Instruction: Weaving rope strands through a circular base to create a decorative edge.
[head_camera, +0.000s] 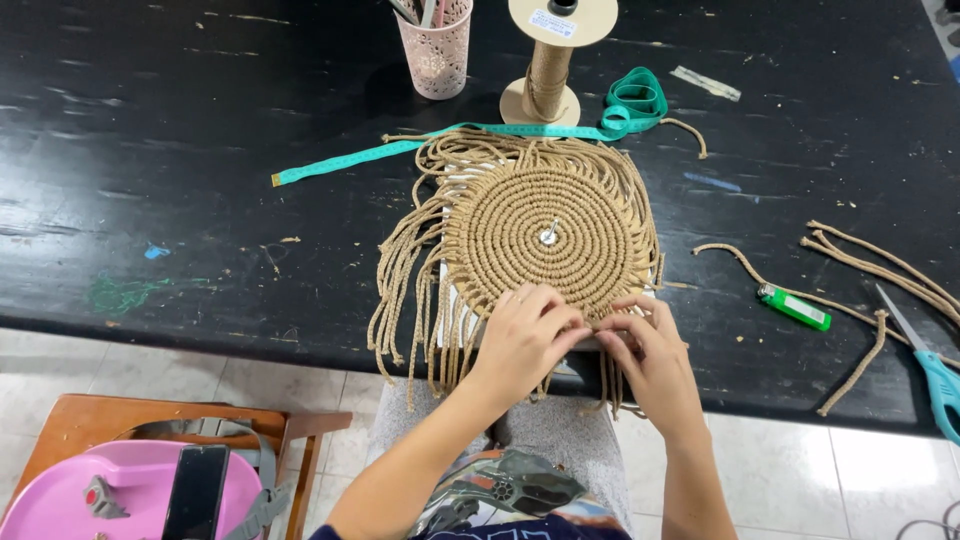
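Note:
A round tan macramé mat (545, 235) of coiled cord lies on the black table (180, 180), pinned at its centre by a metal pin (549, 236). Loose cord ends fringe its left and near edges. My left hand (525, 335) and my right hand (650, 345) meet at the mat's near rim, fingers pinched on cords there. Both hands work the same spot, fingertips almost touching.
A teal measuring tape (450, 135) runs behind the mat. A cord spool (545, 70) and a pink holder cup (436, 50) stand at the back. A green lighter (793, 306), loose cords (870, 260) and teal-handled scissors (935, 375) lie right. A wooden stool with a pink tray (60, 495) stands lower left.

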